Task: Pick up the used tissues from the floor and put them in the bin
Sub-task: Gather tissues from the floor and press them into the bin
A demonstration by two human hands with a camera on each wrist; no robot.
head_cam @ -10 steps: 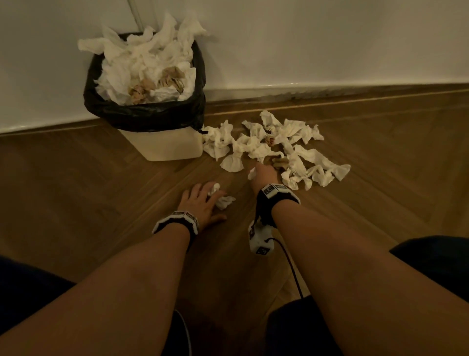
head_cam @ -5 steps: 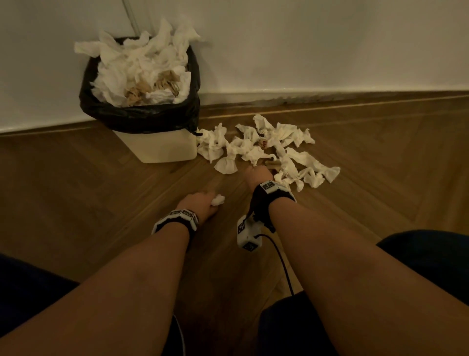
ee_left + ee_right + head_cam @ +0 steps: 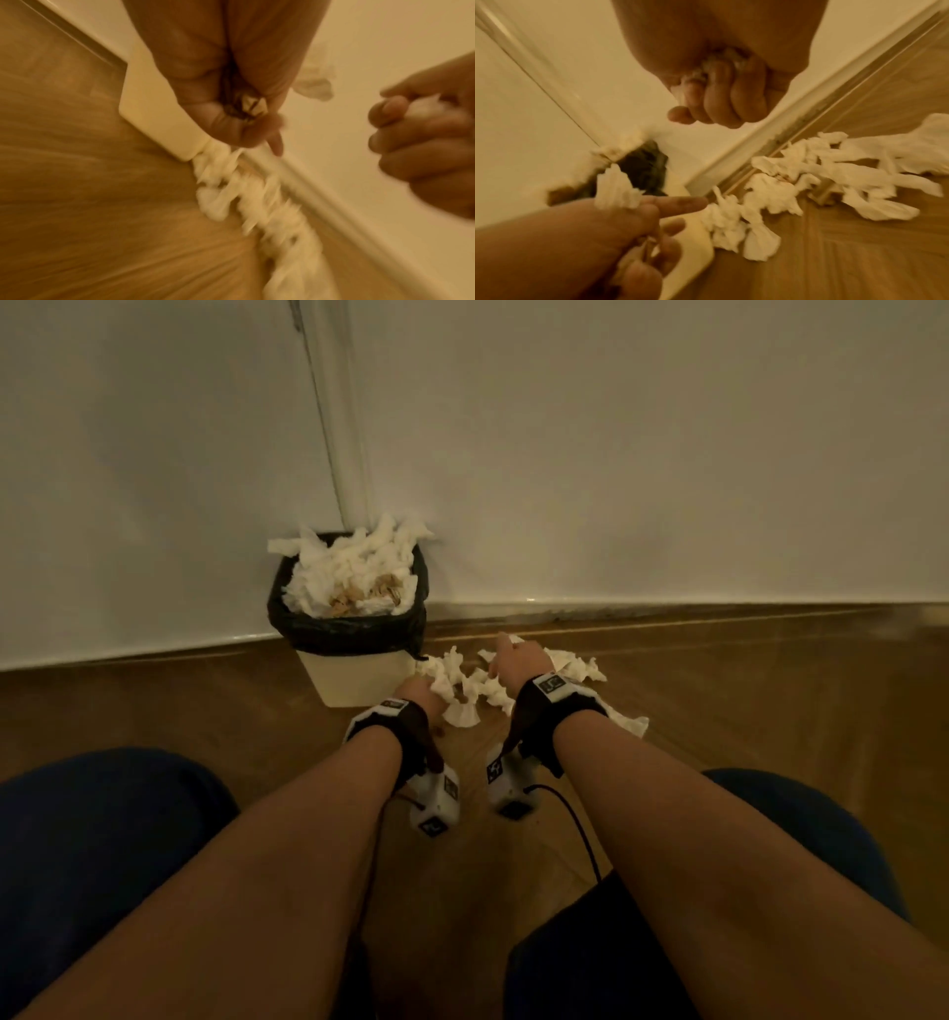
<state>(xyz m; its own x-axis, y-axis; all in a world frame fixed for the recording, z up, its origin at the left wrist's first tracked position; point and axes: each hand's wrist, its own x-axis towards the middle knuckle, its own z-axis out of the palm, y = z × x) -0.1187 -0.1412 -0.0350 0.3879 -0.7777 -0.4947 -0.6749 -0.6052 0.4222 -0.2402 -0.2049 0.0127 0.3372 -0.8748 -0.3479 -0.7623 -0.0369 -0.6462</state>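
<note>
While the head view looks down past two bare forearms, a bin [image 3: 359,680] lined with a black bag stands against the wall, heaped with white tissues above its rim. Just beside it on the wooden floor [image 3: 205,711], a scatter of crumpled tissues [image 3: 464,690] lies to its right, so the job looks only part done. The left hand [image 3: 418,695] and right hand [image 3: 516,660] are raised above that scatter, near the bin; from this angle their fingers are hidden behind the wrists.

From the left wrist view, heavily blurred, the left hand [image 3: 231,113] is curled shut around something pale, probably tissue, though the blur makes it hard to be sure. The right hand [image 3: 421,142] at the edge is a fist with white tissue showing.

From the right wrist view, the right hand's fingers [image 3: 721,95] are clenched around a wad of tissue. The left hand [image 3: 618,227] pinches a tuft of tissue, index finger extended. Many tissues [image 3: 808,182] remain on the floor along the skirting board [image 3: 770,130]. How much room the bin has left cannot be judged.
</note>
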